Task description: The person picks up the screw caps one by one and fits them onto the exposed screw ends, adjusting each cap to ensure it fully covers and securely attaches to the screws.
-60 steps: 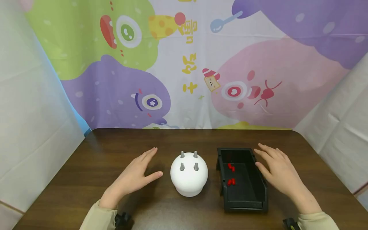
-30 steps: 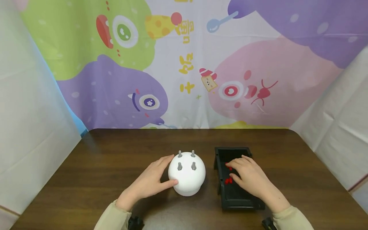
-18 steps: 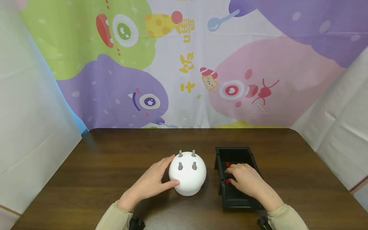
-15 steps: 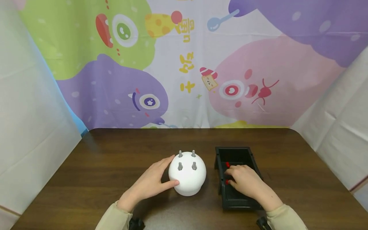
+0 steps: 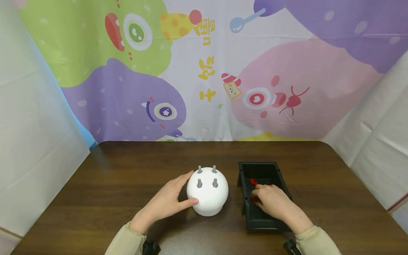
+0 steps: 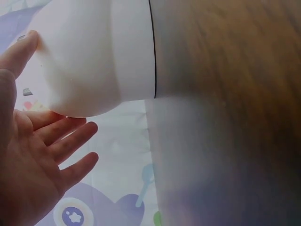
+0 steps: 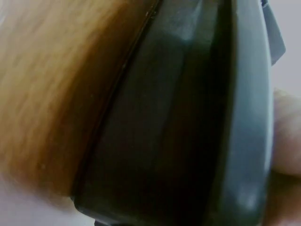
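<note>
A white dome-shaped object (image 5: 208, 198) stands on the table with several grey upright pegs (image 5: 215, 183) on its top. My left hand (image 5: 167, 203) rests against its left side, thumb in front and fingers behind. In the left wrist view the fingers (image 6: 70, 141) look fairly straight, and the thumb tip touches the white surface. My right hand (image 5: 274, 202) is down in the black tray (image 5: 266, 225), fingers bent. Small red pieces (image 5: 253, 181) lie at its far side, and a bit of red (image 5: 254, 201) shows at the fingertips. Whether the fingers pinch a piece is hidden.
The brown wooden table (image 5: 134, 159) carries the dome and, right of it, the tray. A printed cartoon cloth (image 5: 204, 117) hangs behind the table, with white cloth at both sides. In the right wrist view the tray's dark wall (image 7: 164, 117) fills most of the picture.
My left hand has moved right onto the dome. My right hand has come from the tray's right edge down into it; its fingers have bent and the red pieces there have shifted slightly.
</note>
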`<act>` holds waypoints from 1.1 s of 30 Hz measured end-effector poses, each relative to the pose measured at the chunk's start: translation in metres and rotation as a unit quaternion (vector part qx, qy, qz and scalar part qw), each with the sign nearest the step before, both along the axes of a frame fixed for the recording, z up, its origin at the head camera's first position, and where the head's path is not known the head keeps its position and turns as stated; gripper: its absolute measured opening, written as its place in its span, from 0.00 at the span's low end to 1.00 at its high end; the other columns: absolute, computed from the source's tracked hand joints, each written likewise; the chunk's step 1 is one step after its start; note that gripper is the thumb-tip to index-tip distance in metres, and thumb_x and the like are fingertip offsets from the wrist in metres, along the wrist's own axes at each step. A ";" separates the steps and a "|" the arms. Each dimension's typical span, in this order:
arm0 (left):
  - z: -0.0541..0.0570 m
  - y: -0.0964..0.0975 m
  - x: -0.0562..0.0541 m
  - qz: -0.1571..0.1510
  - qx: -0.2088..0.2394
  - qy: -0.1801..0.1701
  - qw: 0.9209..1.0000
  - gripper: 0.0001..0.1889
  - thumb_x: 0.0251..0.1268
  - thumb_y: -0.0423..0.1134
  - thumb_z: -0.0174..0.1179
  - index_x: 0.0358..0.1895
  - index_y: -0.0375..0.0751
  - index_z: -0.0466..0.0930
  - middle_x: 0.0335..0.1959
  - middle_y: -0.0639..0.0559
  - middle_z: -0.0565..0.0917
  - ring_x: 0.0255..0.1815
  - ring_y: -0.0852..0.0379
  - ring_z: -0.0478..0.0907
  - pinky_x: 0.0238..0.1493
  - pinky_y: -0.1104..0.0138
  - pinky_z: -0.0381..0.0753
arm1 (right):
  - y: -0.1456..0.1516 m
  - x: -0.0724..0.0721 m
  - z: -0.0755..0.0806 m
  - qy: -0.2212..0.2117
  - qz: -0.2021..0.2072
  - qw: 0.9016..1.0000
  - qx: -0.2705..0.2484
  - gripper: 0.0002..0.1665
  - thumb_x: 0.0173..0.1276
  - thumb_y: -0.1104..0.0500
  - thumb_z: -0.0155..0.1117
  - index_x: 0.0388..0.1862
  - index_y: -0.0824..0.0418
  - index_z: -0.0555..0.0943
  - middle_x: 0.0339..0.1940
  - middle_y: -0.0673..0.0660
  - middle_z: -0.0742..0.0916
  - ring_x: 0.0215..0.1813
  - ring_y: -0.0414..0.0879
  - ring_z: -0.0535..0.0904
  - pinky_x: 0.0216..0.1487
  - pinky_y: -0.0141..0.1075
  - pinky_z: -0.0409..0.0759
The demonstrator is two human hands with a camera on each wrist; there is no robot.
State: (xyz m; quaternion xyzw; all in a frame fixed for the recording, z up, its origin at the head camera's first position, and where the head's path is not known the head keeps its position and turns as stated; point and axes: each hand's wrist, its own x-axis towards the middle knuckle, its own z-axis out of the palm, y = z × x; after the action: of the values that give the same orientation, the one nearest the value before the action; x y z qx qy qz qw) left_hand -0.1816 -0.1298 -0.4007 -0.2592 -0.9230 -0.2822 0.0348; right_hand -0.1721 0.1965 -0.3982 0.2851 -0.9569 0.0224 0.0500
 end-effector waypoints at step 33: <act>0.000 0.000 0.000 0.002 0.016 -0.022 1.000 0.48 0.46 0.71 0.56 0.70 0.50 0.56 0.66 0.52 0.64 0.66 0.51 0.63 0.62 0.49 0.61 | -0.004 0.001 0.002 0.007 -0.018 1.000 -0.023 0.18 0.45 0.67 0.73 0.22 0.54 0.70 0.19 0.44 0.72 0.20 0.36 0.67 0.25 0.35 0.67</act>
State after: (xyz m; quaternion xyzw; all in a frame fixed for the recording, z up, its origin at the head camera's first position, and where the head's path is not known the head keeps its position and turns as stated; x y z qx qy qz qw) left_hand -0.1816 -0.1294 -0.4002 -0.2504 -0.9194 -0.3026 0.0197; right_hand -0.1710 0.1929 -0.3965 0.2667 -0.9608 0.0416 0.0635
